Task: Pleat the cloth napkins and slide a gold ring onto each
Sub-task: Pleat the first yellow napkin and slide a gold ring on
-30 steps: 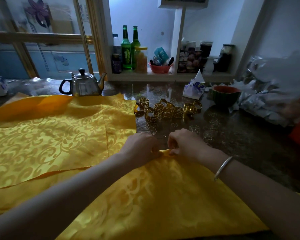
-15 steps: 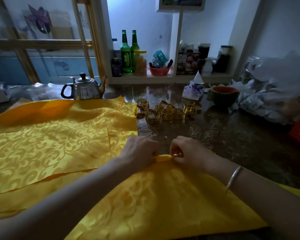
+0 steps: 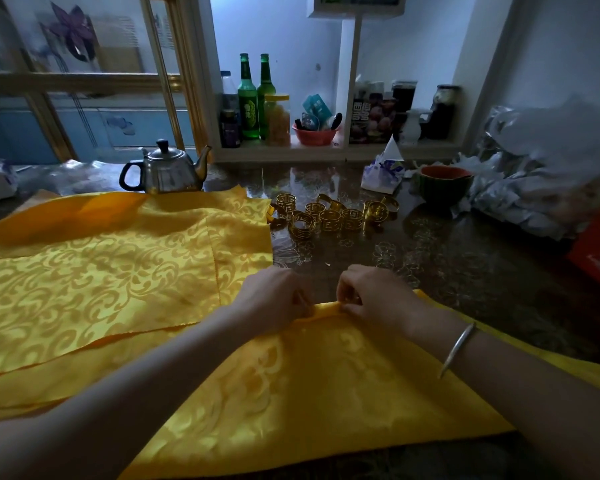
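My left hand and right hand both pinch the napkin at its far corner, fold crosswise between them, rings straight beyond

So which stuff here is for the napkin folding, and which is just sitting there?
For the job: yellow napkin, pinched at its far edge by left hand and right hand; spare napkins; gold rings.
Just lying about: teapot, green bottles, green bowl, tissue pack, crumpled plastic bags.
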### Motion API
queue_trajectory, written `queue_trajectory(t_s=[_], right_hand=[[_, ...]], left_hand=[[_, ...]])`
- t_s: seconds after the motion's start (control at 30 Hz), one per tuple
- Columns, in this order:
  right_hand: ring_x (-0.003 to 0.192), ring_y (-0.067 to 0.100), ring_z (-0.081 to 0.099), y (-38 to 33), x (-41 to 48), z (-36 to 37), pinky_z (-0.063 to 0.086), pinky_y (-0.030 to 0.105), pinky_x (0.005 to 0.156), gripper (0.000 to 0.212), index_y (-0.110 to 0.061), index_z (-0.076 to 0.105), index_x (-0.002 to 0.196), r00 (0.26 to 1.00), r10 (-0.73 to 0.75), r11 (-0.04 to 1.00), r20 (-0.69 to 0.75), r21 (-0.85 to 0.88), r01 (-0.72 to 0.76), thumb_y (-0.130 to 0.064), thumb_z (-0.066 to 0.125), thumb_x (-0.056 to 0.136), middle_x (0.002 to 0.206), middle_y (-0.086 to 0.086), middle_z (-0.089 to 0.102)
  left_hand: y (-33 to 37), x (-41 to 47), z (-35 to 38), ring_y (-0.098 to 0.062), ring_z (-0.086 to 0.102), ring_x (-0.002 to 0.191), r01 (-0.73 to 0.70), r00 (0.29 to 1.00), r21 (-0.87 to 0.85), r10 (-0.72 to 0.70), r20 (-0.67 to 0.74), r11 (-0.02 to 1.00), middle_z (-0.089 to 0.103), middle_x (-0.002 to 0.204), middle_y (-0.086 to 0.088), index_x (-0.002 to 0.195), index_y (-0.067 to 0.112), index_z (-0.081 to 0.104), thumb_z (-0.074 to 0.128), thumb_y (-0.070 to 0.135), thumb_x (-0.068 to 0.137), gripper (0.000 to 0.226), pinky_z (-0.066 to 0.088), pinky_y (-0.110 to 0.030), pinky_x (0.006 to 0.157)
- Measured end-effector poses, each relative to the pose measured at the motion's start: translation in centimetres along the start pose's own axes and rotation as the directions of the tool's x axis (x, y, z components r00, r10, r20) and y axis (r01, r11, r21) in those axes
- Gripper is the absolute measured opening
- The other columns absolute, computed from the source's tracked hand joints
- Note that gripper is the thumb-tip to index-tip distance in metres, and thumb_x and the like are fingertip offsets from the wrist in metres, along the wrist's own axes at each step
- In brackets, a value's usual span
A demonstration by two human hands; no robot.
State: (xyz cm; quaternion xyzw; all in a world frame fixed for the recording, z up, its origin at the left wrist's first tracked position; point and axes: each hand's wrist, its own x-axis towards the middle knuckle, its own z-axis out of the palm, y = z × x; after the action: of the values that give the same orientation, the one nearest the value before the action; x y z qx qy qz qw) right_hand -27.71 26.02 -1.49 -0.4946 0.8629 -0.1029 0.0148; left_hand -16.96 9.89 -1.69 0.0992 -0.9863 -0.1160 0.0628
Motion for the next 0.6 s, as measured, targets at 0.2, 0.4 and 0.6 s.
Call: queue_trajectory(t_s=[0.2,0.4,0.6], right_hand=[[0.098,0.006,0.045,-0.2,-1.5,0.0,0.04,0.021,0.082,0.012,-0.027,0.059,0.104,0.996,-0.093,0.986,-0.007,-0.137,0.091,-0.034,0.059,0.094,0.106,-0.01,0.053],[0.105,0.009,0.048,-0.1,-1.8,-0.2,0.039,0.021,0.083,0.015,-0.026,0.06,0.106,0.995,-0.103,0.983,0.019,-0.152,0.105,-0.035,0.056,0.095,0.108,-0.01,0.056],[0.11,0.01,0.047,-0.6,-1.7,-0.5,0.04,0.024,0.089,0.02,-0.028,0.056,0.112,0.995,-0.094,0.981,0.029,-0.17,0.098,-0.033,0.059,0.093,0.115,-0.007,0.052]], left_hand=[[1.2,-1.0,-0.6,-0.008,0.058,0.096,-0.102,0.994,0.166,0.107,-0.018,0.981,0.061,0.109,0.015,0.104,0.036,0.068,0.063,0.033,0.089,0.016,0.034,-0.018,0.055],[2.3,-1.8,0.0,-0.01,0.061,0.09,-0.171,0.972,0.304,0.211,-0.101,0.937,0.062,0.109,0.01,0.105,0.032,0.062,0.053,0.026,0.093,0.016,0.033,-0.022,0.061],[2.3,-2.3,-0.3,-0.006,0.058,0.093,-0.114,0.99,0.231,0.131,-0.059,0.966,0.063,0.104,0.014,0.101,0.033,0.063,0.057,0.028,0.088,0.015,0.024,-0.016,0.05]])
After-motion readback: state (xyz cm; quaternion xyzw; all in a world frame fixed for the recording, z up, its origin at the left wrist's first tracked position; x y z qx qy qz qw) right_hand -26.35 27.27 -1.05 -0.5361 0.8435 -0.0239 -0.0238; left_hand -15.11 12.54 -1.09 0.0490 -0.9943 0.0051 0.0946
